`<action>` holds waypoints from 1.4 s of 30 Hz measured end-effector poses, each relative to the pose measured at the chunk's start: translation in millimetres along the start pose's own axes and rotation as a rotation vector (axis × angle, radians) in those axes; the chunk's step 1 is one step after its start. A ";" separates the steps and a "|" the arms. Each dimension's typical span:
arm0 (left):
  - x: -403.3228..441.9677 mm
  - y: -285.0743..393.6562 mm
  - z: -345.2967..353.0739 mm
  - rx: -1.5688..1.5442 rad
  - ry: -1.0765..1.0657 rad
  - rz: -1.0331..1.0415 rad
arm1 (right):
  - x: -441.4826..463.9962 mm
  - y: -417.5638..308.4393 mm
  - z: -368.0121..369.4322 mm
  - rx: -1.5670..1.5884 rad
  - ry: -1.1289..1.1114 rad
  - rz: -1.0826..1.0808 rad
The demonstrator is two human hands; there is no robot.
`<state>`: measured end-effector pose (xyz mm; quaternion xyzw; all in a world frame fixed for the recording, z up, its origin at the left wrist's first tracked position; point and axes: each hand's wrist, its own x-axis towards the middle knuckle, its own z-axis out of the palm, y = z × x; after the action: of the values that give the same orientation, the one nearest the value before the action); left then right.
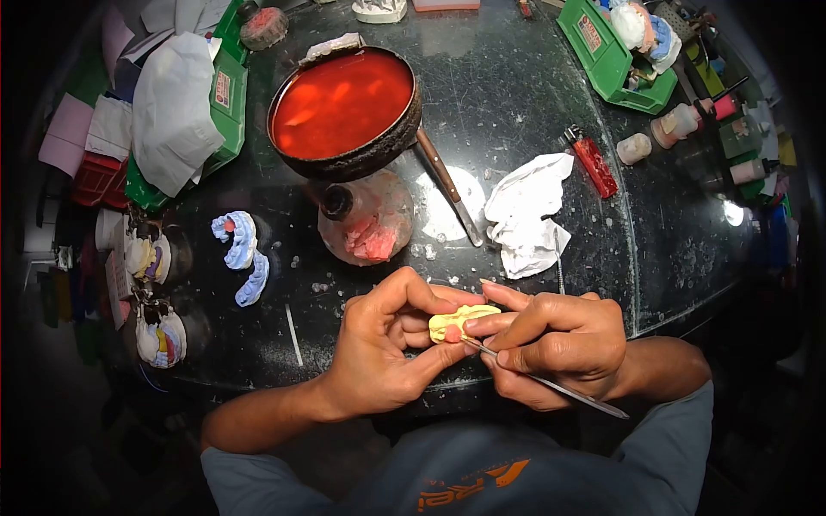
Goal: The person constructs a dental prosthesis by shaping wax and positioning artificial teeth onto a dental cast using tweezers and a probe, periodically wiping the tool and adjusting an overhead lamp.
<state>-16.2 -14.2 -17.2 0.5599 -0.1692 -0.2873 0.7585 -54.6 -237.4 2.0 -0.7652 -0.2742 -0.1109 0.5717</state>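
Note:
Near the table's front edge, my left hand (387, 340) grips a small yellow dental cast (443, 325) between thumb and fingers. A pinkish-red patch sits on the cast's lower side. My right hand (559, 344) is closed around a thin metal dental carving tool (575, 395). The tool's tip meets the cast beside the pink patch, and a right finger rests against the cast as well. Whether the tip touches the pink material or only the yellow, I cannot tell.
Ahead stands a pan of red liquid (344, 101) above a pink-stained burner (366, 225). A wood-handled knife (443, 176), crumpled tissue (525, 219) and red lighter (594, 165) lie to its right. Blue casts (237, 241) and mounted models (161, 335) are at left; green bins (607, 64) stand behind.

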 end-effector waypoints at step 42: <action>-0.5 0.6 0.9 -0.016 0.023 -0.004 | 0.3 3.9 -1.0 0.025 -0.024 -0.029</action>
<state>-16.9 -14.4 -16.4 0.5575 -0.1572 -0.2834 0.7643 -52.0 -238.9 -0.7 -0.7554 -0.2934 -0.1066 0.5762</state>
